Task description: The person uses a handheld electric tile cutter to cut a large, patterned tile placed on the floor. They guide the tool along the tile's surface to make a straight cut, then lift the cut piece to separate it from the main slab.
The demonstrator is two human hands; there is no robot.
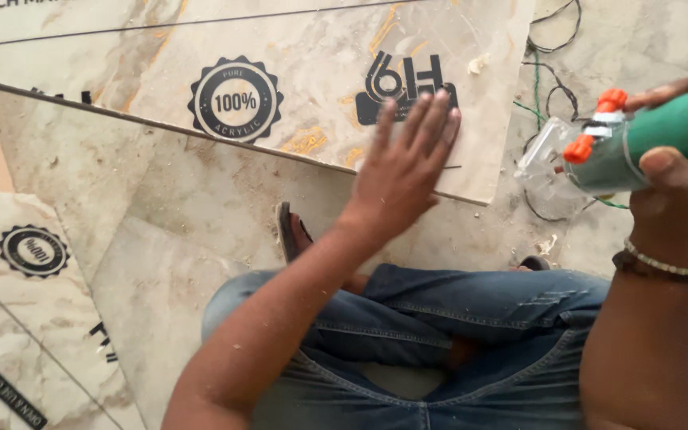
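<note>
1. The left hand [404, 163] lies flat, fingers spread and together holding nothing, pressed on the near edge of a marble-patterned sheet [280, 72].
2. That sheet rests on the floor [201, 191] in front of the person's crossed legs in blue jeans [455, 334], its printed round black seal beside the hand.
3. The right hand [674, 191] is clamped around a green power tool [662, 135], raised at the right edge.
4. The tool has orange knobs and a clear guard at its front.
5. Thin wires [551, 87] lie on the floor beneath the tool.
6. A second marbled sheet [33, 318] lies at lower left.
</note>
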